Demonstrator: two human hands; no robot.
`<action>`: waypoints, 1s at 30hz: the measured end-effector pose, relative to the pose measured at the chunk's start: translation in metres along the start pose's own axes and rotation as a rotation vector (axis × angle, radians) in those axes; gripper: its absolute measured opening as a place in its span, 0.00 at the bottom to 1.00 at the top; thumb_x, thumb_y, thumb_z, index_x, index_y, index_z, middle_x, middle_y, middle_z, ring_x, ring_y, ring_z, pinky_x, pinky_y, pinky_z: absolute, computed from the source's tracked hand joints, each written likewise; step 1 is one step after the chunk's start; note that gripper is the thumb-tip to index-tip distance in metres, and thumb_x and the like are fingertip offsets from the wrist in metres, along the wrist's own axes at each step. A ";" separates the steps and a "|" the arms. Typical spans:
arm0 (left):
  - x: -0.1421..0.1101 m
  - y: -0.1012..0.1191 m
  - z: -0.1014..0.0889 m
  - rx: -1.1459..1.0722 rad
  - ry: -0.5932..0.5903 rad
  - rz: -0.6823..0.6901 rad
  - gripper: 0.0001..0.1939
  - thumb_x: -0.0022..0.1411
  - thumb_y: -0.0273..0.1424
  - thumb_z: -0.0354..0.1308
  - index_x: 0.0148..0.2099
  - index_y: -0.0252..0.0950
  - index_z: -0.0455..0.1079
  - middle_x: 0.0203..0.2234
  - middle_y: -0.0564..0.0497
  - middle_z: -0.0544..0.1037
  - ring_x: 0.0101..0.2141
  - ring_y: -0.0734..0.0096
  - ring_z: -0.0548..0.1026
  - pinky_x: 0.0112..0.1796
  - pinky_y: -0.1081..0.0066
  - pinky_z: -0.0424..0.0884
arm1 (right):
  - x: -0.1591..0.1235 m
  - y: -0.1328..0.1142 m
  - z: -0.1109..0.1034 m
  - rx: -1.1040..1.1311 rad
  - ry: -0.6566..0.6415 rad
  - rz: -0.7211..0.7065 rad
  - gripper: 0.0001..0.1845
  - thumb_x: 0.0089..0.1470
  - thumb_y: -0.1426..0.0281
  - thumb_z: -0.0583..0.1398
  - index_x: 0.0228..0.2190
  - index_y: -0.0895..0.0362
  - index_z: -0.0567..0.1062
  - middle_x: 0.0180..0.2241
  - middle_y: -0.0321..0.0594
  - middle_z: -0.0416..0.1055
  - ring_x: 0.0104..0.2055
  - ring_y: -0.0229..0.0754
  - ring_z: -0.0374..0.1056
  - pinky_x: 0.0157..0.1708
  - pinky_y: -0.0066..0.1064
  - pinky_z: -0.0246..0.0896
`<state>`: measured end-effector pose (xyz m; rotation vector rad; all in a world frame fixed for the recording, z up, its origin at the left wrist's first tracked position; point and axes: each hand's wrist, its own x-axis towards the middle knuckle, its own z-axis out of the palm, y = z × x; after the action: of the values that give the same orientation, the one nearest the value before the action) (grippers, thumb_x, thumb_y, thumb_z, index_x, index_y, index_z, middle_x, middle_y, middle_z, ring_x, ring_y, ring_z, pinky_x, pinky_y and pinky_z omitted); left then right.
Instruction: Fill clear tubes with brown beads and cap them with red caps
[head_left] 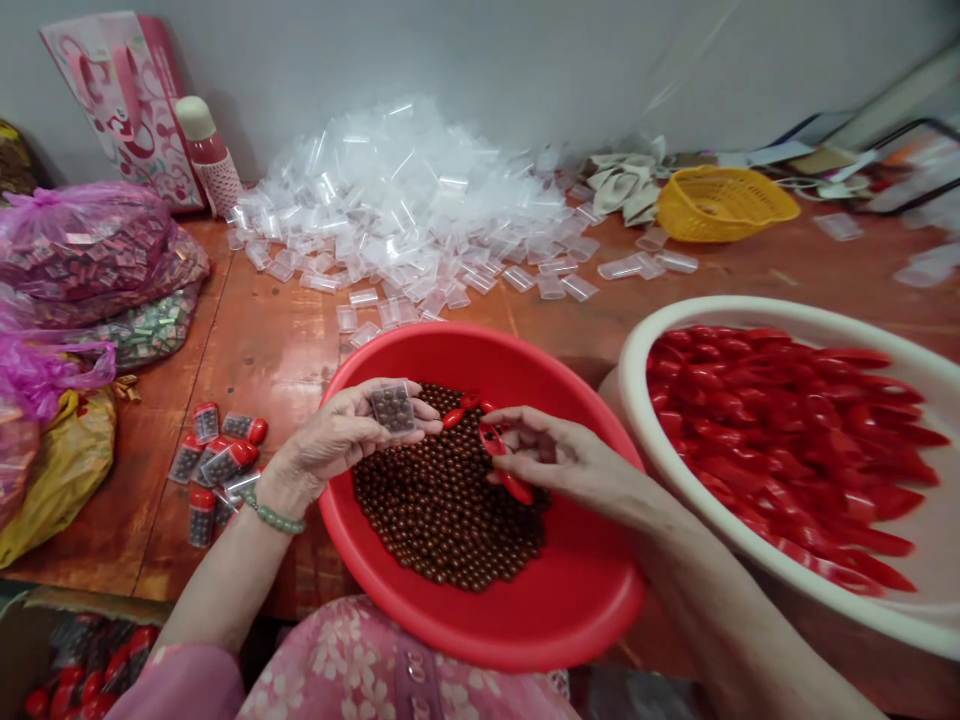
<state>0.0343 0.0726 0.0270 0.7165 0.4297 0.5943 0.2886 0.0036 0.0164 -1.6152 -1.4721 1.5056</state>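
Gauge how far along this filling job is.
Looks done: filled, red-capped containers on the table, more in the carton. In hand: left hand has a filled container, no red cap; right hand, a red piece. Left: a big heap of clear containers, plus brown balls and red parts. Probably far from finished.

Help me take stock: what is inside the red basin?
Brown balls and some red pieces lie in the red basin. Anything beneath the top layer is covered, and the right hand hides part.
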 end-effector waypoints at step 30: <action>0.002 -0.015 0.011 0.491 0.331 0.082 0.11 0.45 0.21 0.63 0.35 0.33 0.75 0.30 0.54 0.76 0.32 0.77 0.70 0.38 0.74 0.62 | -0.010 -0.017 0.060 -0.899 0.368 -0.490 0.11 0.62 0.72 0.52 0.40 0.60 0.74 0.41 0.50 0.74 0.40 0.46 0.71 0.40 0.36 0.69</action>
<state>0.0468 0.0591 0.0230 1.1122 0.8753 0.6957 0.2293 -0.0190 0.0180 -1.6410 -2.2405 0.2303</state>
